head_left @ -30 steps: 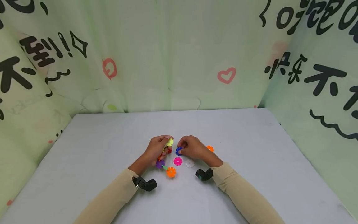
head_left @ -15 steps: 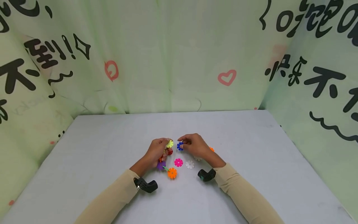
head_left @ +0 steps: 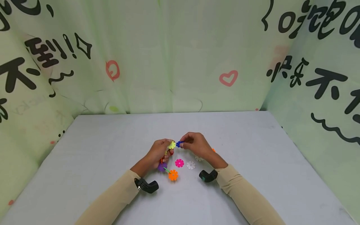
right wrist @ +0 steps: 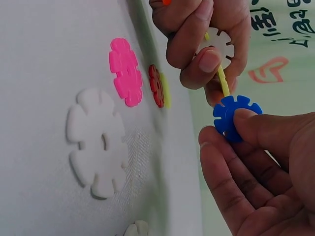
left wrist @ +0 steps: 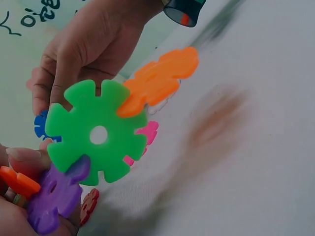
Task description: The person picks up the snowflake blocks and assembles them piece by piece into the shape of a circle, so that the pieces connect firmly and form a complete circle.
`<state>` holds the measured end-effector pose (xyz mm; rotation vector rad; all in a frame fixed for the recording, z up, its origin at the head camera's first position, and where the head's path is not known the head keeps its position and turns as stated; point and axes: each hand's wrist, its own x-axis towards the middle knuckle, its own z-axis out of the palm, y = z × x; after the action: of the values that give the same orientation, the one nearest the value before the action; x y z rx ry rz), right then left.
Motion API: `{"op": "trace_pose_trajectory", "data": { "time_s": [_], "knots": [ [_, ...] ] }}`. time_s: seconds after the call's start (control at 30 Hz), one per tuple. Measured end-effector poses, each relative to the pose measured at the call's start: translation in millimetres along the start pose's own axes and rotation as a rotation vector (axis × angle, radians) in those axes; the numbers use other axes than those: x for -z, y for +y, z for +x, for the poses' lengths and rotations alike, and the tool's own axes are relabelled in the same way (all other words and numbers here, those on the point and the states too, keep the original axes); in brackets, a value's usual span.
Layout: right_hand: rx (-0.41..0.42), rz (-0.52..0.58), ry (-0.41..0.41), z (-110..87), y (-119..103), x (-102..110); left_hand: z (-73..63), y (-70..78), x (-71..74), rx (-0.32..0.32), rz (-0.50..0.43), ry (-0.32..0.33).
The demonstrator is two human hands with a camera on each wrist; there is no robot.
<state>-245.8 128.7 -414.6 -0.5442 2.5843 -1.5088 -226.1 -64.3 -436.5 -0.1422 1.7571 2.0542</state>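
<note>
In the head view my left hand (head_left: 157, 152) grips a chain of notched plastic snowflake discs. The yellow disc (head_left: 172, 145) pokes out at the fingertips, and a white disc (right wrist: 225, 45) shows behind it in the right wrist view. Lower on the chain come a purple disc (left wrist: 53, 199), a green disc (left wrist: 81, 120) and an orange disc (left wrist: 162, 78), slotted together. My right hand (head_left: 197, 145) pinches a blue disc (right wrist: 227, 117) between thumb and fingers. The blue disc's notched rim is right at the yellow disc's edge.
On the white table (head_left: 112, 137) below the hands lie a pink disc (head_left: 179, 163), a white disc (head_left: 191, 165) and another pale disc (head_left: 199, 158). A red disc (right wrist: 156, 86) lies farther off. Behind the right wrist an orange disc (head_left: 213, 150) partly shows.
My right hand has lifted the blue disc slightly and brought it left, up against the yellow disc. My left hand has stayed nearly still with the chain.
</note>
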Motion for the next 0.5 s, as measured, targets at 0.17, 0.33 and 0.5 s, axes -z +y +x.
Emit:
{"op": "trace_pose_trajectory", "data": {
  "time_s": [0.17, 0.33, 0.5],
  "knots": [
    [0.011, 0.029, 0.01, -0.6, -2.4, 0.6, -0.7, 1.0, -0.9, -0.002, -0.011, -0.019],
    [0.018, 0.067, 0.004, -1.8, -2.7, 0.7, -1.1, 1.8, -1.7, 0.009, -0.03, -0.043],
    [0.013, 0.037, -0.003, -2.9, -1.3, 1.6, -0.7, 2.3, -2.1, 0.017, -0.048, -0.045]
  ]
}}
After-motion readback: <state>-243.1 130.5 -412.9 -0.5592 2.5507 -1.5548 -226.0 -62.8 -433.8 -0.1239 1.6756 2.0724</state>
